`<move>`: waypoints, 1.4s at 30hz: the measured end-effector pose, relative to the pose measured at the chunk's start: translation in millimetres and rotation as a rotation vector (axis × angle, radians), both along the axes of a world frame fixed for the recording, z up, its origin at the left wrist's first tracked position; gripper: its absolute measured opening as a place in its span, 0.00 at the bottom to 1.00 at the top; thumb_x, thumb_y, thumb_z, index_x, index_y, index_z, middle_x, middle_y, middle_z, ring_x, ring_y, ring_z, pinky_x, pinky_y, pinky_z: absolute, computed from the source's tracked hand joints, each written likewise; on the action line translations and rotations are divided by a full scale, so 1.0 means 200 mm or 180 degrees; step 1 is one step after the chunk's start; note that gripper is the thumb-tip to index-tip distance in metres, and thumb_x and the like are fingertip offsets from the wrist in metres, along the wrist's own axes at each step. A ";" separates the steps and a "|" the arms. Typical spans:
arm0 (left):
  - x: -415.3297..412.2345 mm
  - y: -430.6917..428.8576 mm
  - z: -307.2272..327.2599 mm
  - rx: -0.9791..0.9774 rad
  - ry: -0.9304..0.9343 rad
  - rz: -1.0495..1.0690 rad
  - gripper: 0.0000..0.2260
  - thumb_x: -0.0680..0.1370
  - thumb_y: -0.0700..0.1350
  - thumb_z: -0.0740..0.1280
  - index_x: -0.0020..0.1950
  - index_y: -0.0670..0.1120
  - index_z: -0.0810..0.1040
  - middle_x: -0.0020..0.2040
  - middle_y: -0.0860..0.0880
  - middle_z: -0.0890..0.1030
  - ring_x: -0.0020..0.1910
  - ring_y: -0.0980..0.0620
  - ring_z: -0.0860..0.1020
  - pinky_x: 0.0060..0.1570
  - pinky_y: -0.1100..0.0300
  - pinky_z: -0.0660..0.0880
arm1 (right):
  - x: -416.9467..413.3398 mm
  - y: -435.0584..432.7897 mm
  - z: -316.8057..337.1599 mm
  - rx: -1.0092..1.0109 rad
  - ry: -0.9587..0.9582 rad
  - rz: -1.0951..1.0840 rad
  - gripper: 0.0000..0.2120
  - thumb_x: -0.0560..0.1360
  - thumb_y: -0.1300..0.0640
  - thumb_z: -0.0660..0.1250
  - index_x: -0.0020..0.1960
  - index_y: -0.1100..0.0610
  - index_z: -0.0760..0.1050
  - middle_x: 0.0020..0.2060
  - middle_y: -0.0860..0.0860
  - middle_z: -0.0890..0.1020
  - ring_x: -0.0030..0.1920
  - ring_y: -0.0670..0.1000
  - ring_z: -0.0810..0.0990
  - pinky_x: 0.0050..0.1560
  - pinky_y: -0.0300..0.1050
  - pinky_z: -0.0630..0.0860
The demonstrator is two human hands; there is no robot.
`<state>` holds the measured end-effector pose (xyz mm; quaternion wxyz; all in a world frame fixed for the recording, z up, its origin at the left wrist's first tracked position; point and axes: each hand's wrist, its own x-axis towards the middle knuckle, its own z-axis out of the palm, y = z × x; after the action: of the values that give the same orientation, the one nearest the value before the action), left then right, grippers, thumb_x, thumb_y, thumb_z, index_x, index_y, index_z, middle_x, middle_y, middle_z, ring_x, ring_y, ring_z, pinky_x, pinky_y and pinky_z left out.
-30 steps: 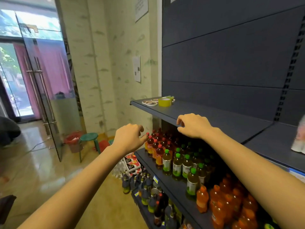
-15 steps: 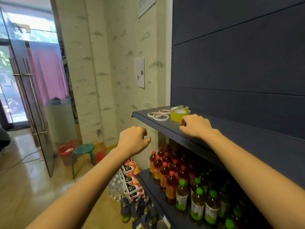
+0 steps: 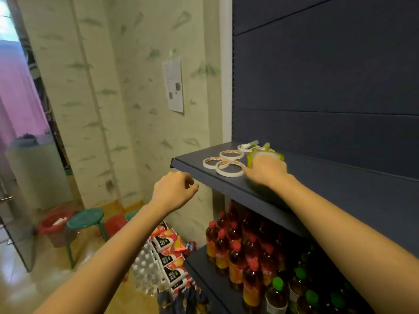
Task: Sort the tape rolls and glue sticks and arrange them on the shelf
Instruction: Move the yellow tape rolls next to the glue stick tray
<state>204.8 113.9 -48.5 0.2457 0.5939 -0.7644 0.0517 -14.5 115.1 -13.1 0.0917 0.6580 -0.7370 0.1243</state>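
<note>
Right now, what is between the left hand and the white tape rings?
Only the shelf's front edge lies between the left hand and the white tape rings, in the head view.

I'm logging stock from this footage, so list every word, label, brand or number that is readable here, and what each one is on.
Nothing can be read with confidence.
White paper notice on the wall: printed lines and dark squares, too small and blurred.
Red-capped amber drink bottles: labels blurred.
Green-capped bottles: labels blurred.
Stacked orange-and-white cartons on the floor: a dark logo with characters, unreadable.
Flat white tape rolls on the dark shelf: orange print only.
</note>
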 end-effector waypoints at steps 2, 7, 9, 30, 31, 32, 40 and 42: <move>0.02 -0.16 0.00 0.0014 0.0089 -0.0134 0.13 0.77 0.54 0.62 0.51 0.48 0.80 0.48 0.49 0.83 0.44 0.51 0.79 0.40 0.60 0.72 | 0.03 -0.09 -0.01 0.0062 0.0077 -0.0147 0.20 0.79 0.45 0.55 0.59 0.58 0.75 0.59 0.56 0.77 0.58 0.56 0.75 0.44 0.44 0.66; 0.03 -0.52 0.03 0.0019 0.0036 -0.0411 0.13 0.77 0.54 0.63 0.48 0.47 0.80 0.47 0.48 0.82 0.42 0.49 0.78 0.41 0.58 0.74 | 0.13 -0.27 -0.01 0.0308 0.0233 -0.0792 0.20 0.80 0.47 0.54 0.66 0.58 0.70 0.62 0.54 0.75 0.61 0.54 0.74 0.43 0.44 0.65; 0.02 -0.63 0.05 0.0030 0.0004 -0.0555 0.13 0.76 0.54 0.63 0.47 0.47 0.80 0.46 0.47 0.82 0.45 0.47 0.79 0.41 0.57 0.74 | 0.15 -0.32 -0.02 0.0490 0.0148 -0.0926 0.19 0.79 0.48 0.57 0.65 0.57 0.70 0.61 0.54 0.75 0.60 0.54 0.75 0.44 0.43 0.66; -0.21 -1.18 0.21 0.0995 -0.0941 -0.1625 0.22 0.78 0.51 0.61 0.27 0.43 0.65 0.29 0.46 0.69 0.30 0.50 0.68 0.31 0.57 0.62 | -0.07 -0.06 0.11 -0.0200 -0.0911 -0.1686 0.18 0.71 0.48 0.67 0.27 0.55 0.77 0.21 0.47 0.77 0.20 0.41 0.74 0.30 0.37 0.73; -0.22 -1.17 0.24 0.0963 -0.0895 -0.1710 0.21 0.78 0.50 0.61 0.27 0.44 0.65 0.30 0.45 0.70 0.31 0.48 0.69 0.31 0.58 0.62 | -0.10 -0.02 0.11 -0.0208 -0.0918 -0.1756 0.17 0.71 0.49 0.66 0.26 0.55 0.77 0.19 0.46 0.76 0.18 0.41 0.73 0.28 0.36 0.71; -0.23 -1.15 0.27 0.0916 -0.0821 -0.1806 0.21 0.78 0.50 0.61 0.27 0.44 0.66 0.32 0.44 0.72 0.33 0.46 0.70 0.33 0.58 0.63 | -0.12 0.02 0.12 -0.0213 -0.0923 -0.1837 0.17 0.71 0.49 0.66 0.27 0.55 0.78 0.17 0.45 0.75 0.17 0.40 0.73 0.27 0.35 0.69; -0.64 -0.75 0.41 0.0558 -0.0276 -0.2503 0.18 0.77 0.51 0.61 0.29 0.46 0.71 0.29 0.47 0.71 0.31 0.49 0.69 0.31 0.59 0.62 | -0.33 0.52 0.16 -0.0479 -0.1091 -0.2414 0.16 0.73 0.52 0.67 0.28 0.55 0.77 0.16 0.44 0.75 0.17 0.41 0.73 0.23 0.31 0.67; -0.81 -0.58 0.42 0.0585 -0.0307 -0.2759 0.17 0.77 0.51 0.61 0.30 0.46 0.71 0.29 0.48 0.71 0.31 0.50 0.68 0.30 0.60 0.61 | -0.38 0.72 0.17 -0.0490 -0.1148 -0.2594 0.17 0.73 0.52 0.67 0.27 0.55 0.77 0.14 0.42 0.74 0.16 0.40 0.73 0.20 0.29 0.66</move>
<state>42.5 -2.7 35.0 0.1549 0.2350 -0.9547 -0.0966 -91.3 259.1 21.5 0.0520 0.2732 -0.9287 0.2452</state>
